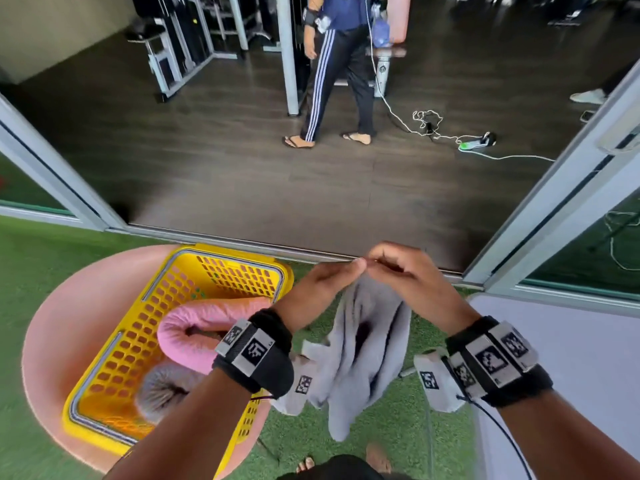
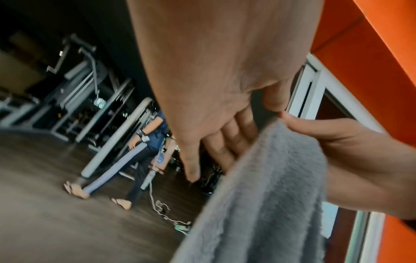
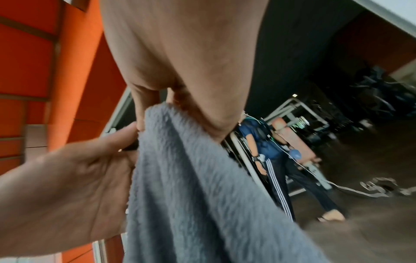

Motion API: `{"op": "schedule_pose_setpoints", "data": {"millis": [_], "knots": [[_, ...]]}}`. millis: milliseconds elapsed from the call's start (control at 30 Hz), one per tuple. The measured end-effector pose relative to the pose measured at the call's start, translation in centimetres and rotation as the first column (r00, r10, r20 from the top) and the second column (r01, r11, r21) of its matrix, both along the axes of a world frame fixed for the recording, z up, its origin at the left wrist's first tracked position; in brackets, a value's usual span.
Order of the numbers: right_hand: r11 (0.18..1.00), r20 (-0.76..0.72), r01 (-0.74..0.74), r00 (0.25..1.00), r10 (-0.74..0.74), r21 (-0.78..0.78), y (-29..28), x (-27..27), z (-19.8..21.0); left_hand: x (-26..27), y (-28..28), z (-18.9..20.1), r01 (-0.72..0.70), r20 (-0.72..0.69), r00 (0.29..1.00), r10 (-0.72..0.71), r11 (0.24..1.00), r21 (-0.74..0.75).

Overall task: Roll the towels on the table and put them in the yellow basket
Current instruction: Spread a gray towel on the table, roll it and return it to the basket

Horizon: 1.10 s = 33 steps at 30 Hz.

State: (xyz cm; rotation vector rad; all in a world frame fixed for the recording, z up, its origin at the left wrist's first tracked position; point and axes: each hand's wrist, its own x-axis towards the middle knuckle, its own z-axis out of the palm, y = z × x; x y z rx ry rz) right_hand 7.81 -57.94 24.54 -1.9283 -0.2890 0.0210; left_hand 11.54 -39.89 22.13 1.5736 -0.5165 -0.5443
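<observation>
A grey towel point(image 1: 370, 341) hangs unrolled in front of me over the green turf. Both hands meet at its top edge. My left hand point(image 1: 341, 273) reaches in from the left, its fingers behind the cloth and its thumb on the edge. My right hand point(image 1: 388, 268) pinches the same edge with curled fingers. In the left wrist view the left hand point(image 2: 243, 121) sits on the towel point(image 2: 270, 195). The right wrist view has the right hand point(image 3: 157, 106) nipping the towel point(image 3: 191, 178). The yellow basket point(image 1: 114, 341) at lower left holds a pink rolled towel point(image 1: 207, 313) and a grey rolled towel point(image 1: 162, 386).
The basket stands on a round pink stool point(image 1: 48, 323). A pale table point(image 1: 571, 358) lies at the right. Beyond the sliding door track, another person point(image 1: 332, 64) walks on the dark floor near a cable and power strip point(image 1: 474, 145). My bare foot point(image 1: 377, 459) is below the towel.
</observation>
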Motion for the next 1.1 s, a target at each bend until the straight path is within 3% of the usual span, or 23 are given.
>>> {"op": "schedule_pose_setpoints", "data": {"millis": [67, 167, 267, 400, 467, 533, 600, 833, 900, 1000, 1100], "knots": [[0.995, -0.003, 0.064, 0.998, -0.064, 0.080, 0.7, 0.7, 0.6, 0.1, -0.5, 0.6, -0.060, -0.079, 0.996, 0.051, 0.992, -0.109], [0.979, -0.039, 0.157, 0.987, -0.153, 0.133, 1.1, 1.0, 0.3, 0.8, -0.1, 1.9, -0.078, 0.071, 0.994, 0.083, 0.995, -0.070], [0.969, -0.122, 0.159, 0.983, -0.138, 0.190, 0.9, 0.3, -0.7, 2.0, 0.6, 4.4, -0.149, 0.179, 0.971, 0.161, 0.985, -0.082], [0.976, -0.073, 0.134, 0.990, -0.123, 0.172, -0.2, -0.4, 0.9, 3.4, 1.6, 4.7, -0.312, 0.148, 0.929, 0.339, 0.933, -0.177], [0.977, 0.029, 0.160, 0.986, -0.165, 0.142, -0.1, 0.3, 2.8, 2.9, 0.9, 4.3, -0.281, 0.156, 0.941, 0.299, 0.951, -0.126], [0.985, 0.103, 0.151, 0.982, -0.159, 0.083, 0.5, 1.6, 4.5, 1.9, -0.2, 3.9, -0.123, 0.173, 0.976, 0.132, 0.991, -0.061], [0.989, 0.107, 0.127, 0.985, -0.134, 0.074, 1.2, 2.5, 5.3, 1.4, -0.7, 4.0, -0.010, 0.086, 0.996, 0.018, 0.995, -0.098], [0.984, -0.131, 0.038, 0.991, -0.015, 0.172, 1.2, 1.1, 2.4, 3.2, 1.2, 6.6, -0.242, 0.016, 0.966, 0.257, 0.925, -0.292], [0.985, -0.041, 0.075, 0.997, -0.069, 0.154, 0.8, 1.2, 3.2, 3.0, 1.3, 6.1, -0.196, 0.004, 0.979, 0.204, 0.946, -0.257], [0.983, 0.064, 0.069, 0.995, -0.081, 0.167, 0.7, 2.3, 5.4, 1.2, -0.1, 5.3, 0.045, 0.066, 0.997, -0.039, 0.996, -0.082], [0.977, 0.020, 0.033, 0.999, -0.038, 0.210, 1.3, 2.6, 5.5, 0.5, -0.8, 6.3, -0.006, 0.016, 1.000, 0.009, 0.989, -0.149]]}}
